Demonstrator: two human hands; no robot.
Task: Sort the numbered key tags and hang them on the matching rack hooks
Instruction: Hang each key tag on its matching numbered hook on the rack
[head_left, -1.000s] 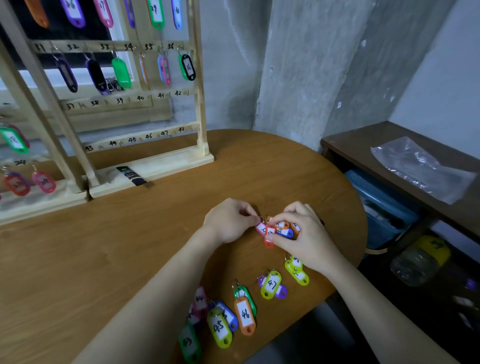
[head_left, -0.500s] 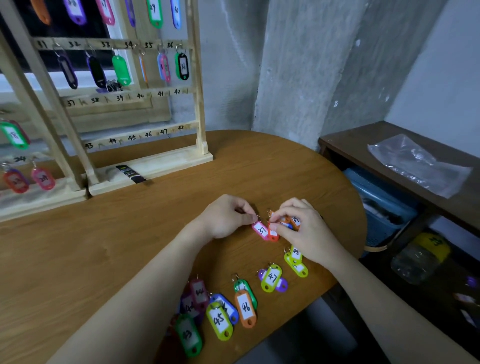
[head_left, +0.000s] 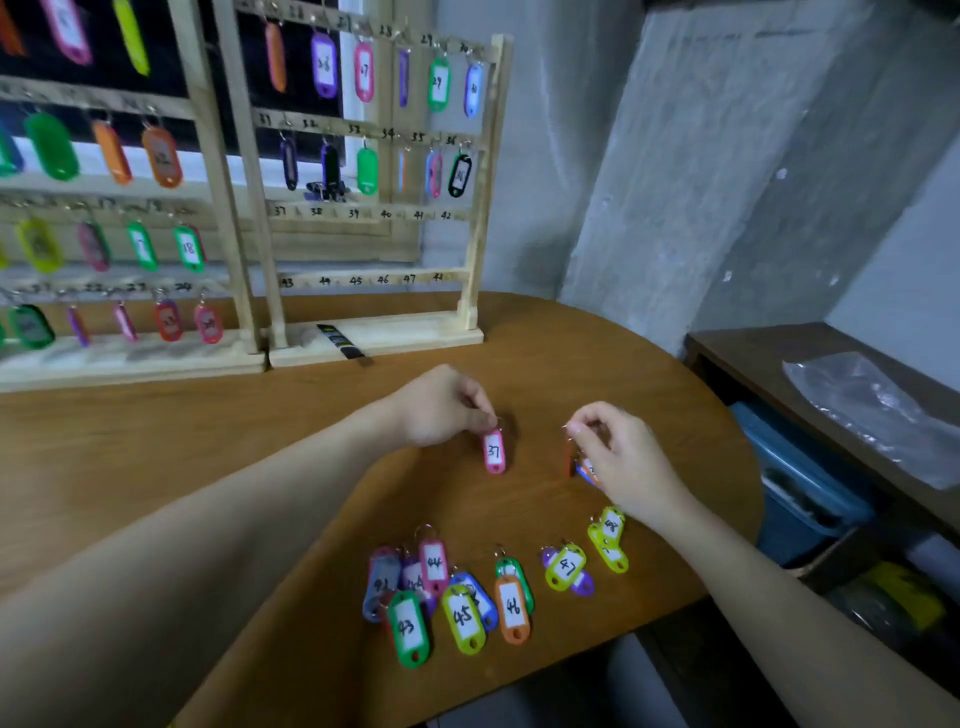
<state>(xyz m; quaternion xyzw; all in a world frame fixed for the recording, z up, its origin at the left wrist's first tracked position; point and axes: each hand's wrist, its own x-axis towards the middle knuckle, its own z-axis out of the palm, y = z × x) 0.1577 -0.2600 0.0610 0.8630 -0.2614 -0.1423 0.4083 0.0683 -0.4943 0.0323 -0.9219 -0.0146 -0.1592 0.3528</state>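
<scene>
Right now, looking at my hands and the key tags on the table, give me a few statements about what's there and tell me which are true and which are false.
1. The left hand pinches a pink tag marked 37. True.
2. The right hand is empty. False: it holds a small bunch of tags by their rings.
3. The hooks labelled 37 to 42 on the rack already carry tags. False: that row hangs bare.
4. The orange tag lying on the table reads 46. True.
5. The green tag marked 43 hangs on the rack. False: it lies on the table near the front edge.
</scene>
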